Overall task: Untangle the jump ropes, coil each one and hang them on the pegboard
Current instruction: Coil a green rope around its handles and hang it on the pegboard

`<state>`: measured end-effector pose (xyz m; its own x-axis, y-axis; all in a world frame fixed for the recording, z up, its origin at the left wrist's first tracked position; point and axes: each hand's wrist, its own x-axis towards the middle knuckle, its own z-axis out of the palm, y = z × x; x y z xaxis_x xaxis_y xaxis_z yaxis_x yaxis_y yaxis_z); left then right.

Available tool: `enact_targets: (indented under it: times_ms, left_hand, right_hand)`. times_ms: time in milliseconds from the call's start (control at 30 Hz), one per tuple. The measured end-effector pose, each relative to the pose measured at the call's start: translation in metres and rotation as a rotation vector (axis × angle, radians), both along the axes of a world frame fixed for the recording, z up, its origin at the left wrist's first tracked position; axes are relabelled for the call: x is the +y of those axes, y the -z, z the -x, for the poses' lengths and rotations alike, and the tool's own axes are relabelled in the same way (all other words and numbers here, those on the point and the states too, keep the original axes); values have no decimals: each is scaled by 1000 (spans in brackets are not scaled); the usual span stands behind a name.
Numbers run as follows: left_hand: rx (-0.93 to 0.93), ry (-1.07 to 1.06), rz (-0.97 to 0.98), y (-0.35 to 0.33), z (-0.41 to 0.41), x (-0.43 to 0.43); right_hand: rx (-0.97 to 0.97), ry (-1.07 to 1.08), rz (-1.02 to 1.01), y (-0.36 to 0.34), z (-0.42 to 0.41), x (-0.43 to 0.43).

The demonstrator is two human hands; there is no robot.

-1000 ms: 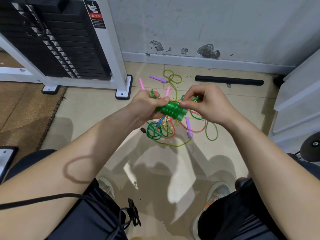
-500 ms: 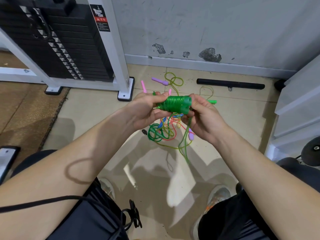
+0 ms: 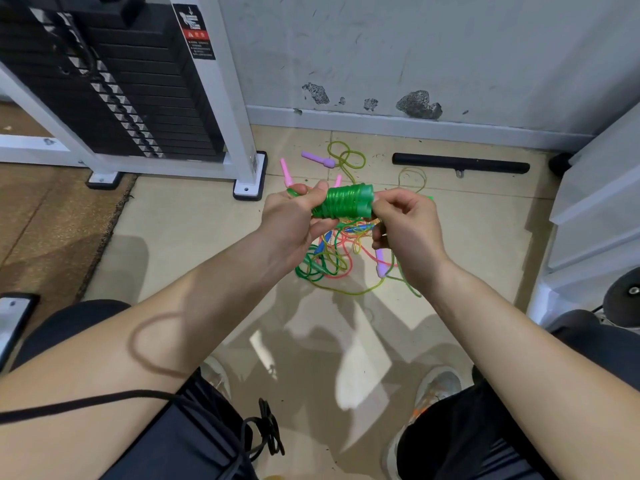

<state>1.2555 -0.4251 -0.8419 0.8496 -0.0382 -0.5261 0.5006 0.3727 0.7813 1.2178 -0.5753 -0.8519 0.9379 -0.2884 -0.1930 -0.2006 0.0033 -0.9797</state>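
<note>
Holding, left hand: the fingers are curled under the left end of the green jump rope, with the thumb laid across the top. A green handle tip pokes out behind the knuckles.
Right hand: thumb and forefinger pinch the coil's right end. The lower fingers are curled in toward the palm, apparently around a green strand that trails down to the floor.
Green jump rope: wound into a tight, thick coil lying sideways between the 2 hands, held in the air above the pile.
Tangle: green, red-pink, yellow and blue cords knotted together on the floor directly below the hands.
Handles: 1 purple handle lies at the tangle's right edge. Another purple handle and a pink handle lie farther off, toward the wall.
Yellow-green loop: lies on the tiles just right of the far purple handle.
Black bar: lies flat along the foot of the wall, well apart from the pile.
Weight stack: black plates in a white frame, standing at upper left beside a brown mat.
Person: seen from above in dark shorts, with a black cable bunched on the lap.
</note>
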Motion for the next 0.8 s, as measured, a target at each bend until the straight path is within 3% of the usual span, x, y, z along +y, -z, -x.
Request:
enact_targets:
  times_ms: [133,233,400,800]
  left_hand:
    - [-56,-104,-83,2,-4,1]
    - [-167,-128,-218,8,-2,-2]
    - [-318,-172,-403,8,9,-10]
    - [-254,-157,-373,20,8,-15]
  right_hand:
    - [-23,-47,266,2,-2,-1]
    - [-20,-46,336,0,-2,2]
    - [-15,-5,286,-1,-3,9]
    - [22,103,257,8,-10,9]
